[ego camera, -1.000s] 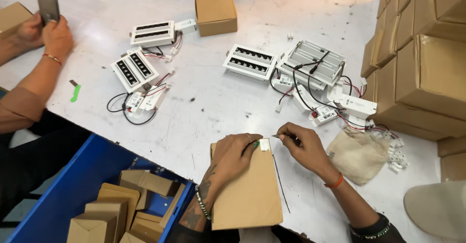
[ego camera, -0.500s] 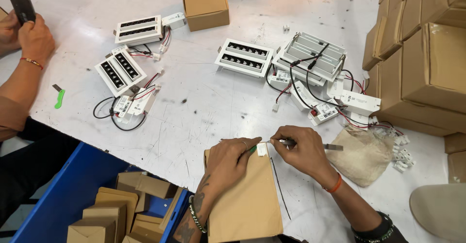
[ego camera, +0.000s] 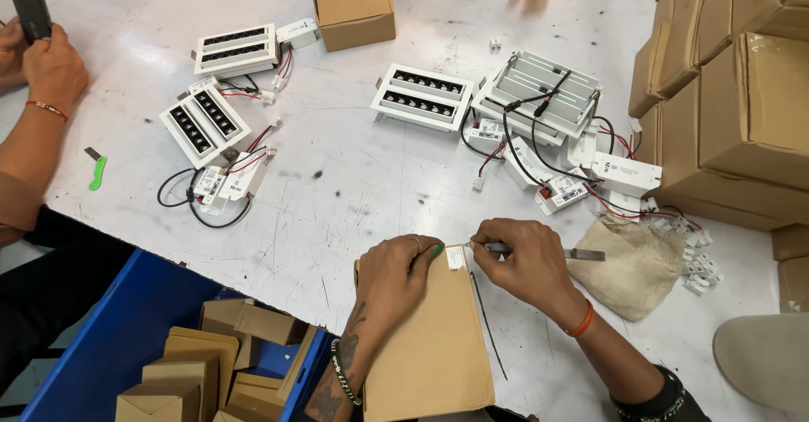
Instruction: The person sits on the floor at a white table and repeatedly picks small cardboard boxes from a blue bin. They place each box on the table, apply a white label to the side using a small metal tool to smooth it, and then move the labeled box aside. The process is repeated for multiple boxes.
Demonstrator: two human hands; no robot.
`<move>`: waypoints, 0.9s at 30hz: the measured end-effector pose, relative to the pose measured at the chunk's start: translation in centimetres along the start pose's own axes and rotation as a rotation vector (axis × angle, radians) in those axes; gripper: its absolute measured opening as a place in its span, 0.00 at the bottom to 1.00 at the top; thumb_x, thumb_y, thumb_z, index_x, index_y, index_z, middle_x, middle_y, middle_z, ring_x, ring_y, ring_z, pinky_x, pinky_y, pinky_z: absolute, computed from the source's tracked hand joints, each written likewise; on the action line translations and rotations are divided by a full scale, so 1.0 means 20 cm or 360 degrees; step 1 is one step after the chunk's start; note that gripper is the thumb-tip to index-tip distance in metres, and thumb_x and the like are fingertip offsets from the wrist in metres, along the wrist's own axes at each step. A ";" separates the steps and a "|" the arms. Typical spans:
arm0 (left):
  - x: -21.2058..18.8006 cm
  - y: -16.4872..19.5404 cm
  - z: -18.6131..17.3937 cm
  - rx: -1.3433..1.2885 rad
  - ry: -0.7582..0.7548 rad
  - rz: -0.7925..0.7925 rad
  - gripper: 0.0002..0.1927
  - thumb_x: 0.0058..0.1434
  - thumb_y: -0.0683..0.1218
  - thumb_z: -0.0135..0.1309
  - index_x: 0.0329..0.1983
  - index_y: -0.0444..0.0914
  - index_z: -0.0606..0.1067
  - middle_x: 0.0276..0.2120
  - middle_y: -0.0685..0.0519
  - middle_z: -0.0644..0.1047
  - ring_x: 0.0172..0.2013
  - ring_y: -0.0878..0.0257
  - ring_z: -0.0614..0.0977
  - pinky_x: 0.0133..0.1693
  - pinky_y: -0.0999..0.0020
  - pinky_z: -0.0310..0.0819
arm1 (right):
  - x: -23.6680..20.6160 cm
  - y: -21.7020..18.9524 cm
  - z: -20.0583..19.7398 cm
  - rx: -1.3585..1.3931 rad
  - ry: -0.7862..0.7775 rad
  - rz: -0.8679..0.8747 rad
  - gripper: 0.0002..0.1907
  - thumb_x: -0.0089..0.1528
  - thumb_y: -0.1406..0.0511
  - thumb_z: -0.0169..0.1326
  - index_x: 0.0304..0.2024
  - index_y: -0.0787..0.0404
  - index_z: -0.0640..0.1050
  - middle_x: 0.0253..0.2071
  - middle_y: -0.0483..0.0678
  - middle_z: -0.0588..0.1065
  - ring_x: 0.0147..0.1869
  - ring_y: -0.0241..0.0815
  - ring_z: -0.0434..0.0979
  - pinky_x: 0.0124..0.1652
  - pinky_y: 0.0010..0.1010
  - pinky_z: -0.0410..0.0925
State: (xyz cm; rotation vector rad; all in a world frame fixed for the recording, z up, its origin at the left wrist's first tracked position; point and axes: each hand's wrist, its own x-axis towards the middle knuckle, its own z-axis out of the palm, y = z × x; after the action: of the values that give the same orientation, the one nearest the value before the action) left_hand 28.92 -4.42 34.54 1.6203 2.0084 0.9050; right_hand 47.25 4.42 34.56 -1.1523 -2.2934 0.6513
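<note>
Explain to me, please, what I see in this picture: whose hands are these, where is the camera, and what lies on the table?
The camera sits on a person's head and looks down at a white table. That person's left hand presses on a flat cardboard box. The right hand holds a thin metal tool at a small white label on the box. Around lie white light fittings with wires, a cloth bag and stacked cartons. At the left edge, another person's hands hold a phone.

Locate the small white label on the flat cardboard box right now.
Head view, bottom centre: the small white label sits at the top edge of the flat cardboard box, between the left hand and the right hand, both touching that edge.
</note>
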 end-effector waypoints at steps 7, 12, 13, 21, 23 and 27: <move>0.00 0.00 0.00 0.0026 -0.0028 -0.0026 0.11 0.64 0.49 0.52 0.38 0.46 0.86 0.28 0.52 0.83 0.26 0.55 0.84 0.29 0.61 0.75 | 0.03 0.02 -0.01 0.0047 -0.0122 0.0098 0.06 0.53 0.62 0.60 0.28 0.56 0.84 0.19 0.45 0.78 0.19 0.40 0.75 0.24 0.32 0.65; 0.01 -0.01 0.00 0.0044 -0.0011 0.0008 0.11 0.64 0.49 0.53 0.37 0.46 0.86 0.27 0.52 0.83 0.26 0.54 0.83 0.29 0.61 0.75 | 0.04 0.04 -0.01 0.0129 -0.0179 0.0144 0.07 0.52 0.61 0.60 0.27 0.57 0.83 0.16 0.45 0.76 0.17 0.40 0.70 0.23 0.33 0.61; 0.01 -0.01 0.00 0.0054 -0.0016 0.0006 0.11 0.64 0.49 0.53 0.37 0.46 0.86 0.27 0.52 0.83 0.26 0.54 0.83 0.29 0.61 0.75 | 0.04 0.04 -0.01 0.0133 -0.0188 0.0155 0.08 0.53 0.61 0.60 0.27 0.58 0.83 0.16 0.45 0.75 0.17 0.40 0.70 0.23 0.33 0.61; 0.01 -0.01 0.00 0.0026 -0.0004 0.0021 0.11 0.64 0.48 0.52 0.37 0.46 0.86 0.28 0.53 0.83 0.26 0.55 0.83 0.29 0.62 0.75 | 0.05 0.05 -0.01 0.0202 -0.0221 0.0172 0.09 0.53 0.60 0.60 0.27 0.60 0.83 0.16 0.46 0.73 0.18 0.40 0.67 0.24 0.33 0.61; 0.00 -0.01 0.00 0.0025 -0.0015 0.0008 0.11 0.64 0.48 0.53 0.37 0.46 0.86 0.28 0.53 0.83 0.26 0.55 0.83 0.29 0.62 0.75 | 0.04 0.05 -0.01 0.0153 -0.0232 0.0189 0.09 0.53 0.60 0.61 0.27 0.60 0.83 0.16 0.47 0.73 0.18 0.41 0.66 0.24 0.34 0.60; 0.00 -0.02 0.00 0.0037 -0.0046 -0.0051 0.11 0.64 0.48 0.53 0.38 0.46 0.86 0.28 0.52 0.84 0.26 0.55 0.84 0.29 0.61 0.75 | 0.04 0.05 -0.01 0.0177 -0.0224 0.0166 0.09 0.53 0.61 0.60 0.27 0.60 0.82 0.16 0.47 0.74 0.18 0.40 0.67 0.24 0.33 0.60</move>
State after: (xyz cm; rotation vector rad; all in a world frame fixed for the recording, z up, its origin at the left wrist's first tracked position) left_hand 28.69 -4.41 34.27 1.6002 2.0266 0.8449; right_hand 47.63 5.70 34.29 -1.2138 -2.2907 0.9146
